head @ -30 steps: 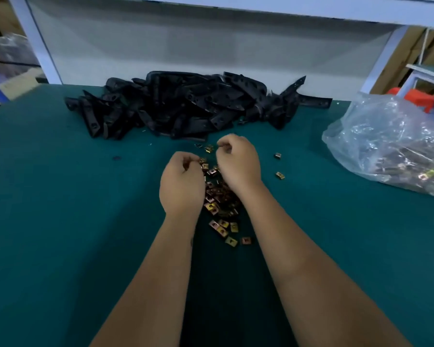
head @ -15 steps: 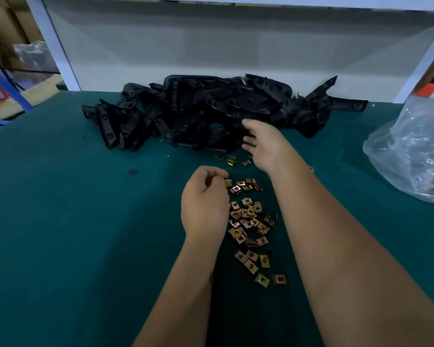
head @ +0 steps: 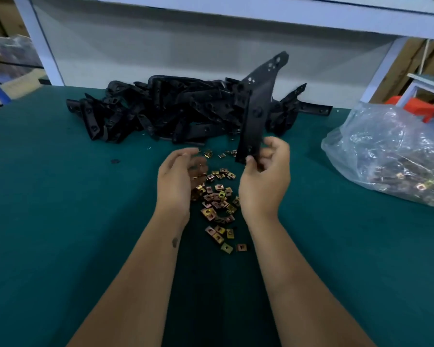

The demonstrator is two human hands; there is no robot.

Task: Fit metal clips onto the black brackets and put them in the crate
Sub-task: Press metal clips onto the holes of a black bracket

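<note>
My right hand (head: 263,186) pinches the lower end of a long black bracket (head: 256,111) and holds it upright above the table. The bracket's holed top end points up and to the right. My left hand (head: 176,181) hovers just left of it, fingers curled inward and blurred, seemingly around a small metal clip. Brass-coloured metal clips (head: 218,204) lie scattered on the green table (head: 60,221) between my wrists. A heap of black brackets (head: 161,108) lies behind them. No crate is in view.
A clear plastic bag (head: 391,151) with more clips sits at the right edge of the table. A white shelf post (head: 43,46) and a grey back panel stand behind the heap. An orange object (head: 421,108) shows past the bag.
My right hand reached to the heap, took one bracket and brought it back upright. My left hand stayed over the clips and its fist loosened a little.
</note>
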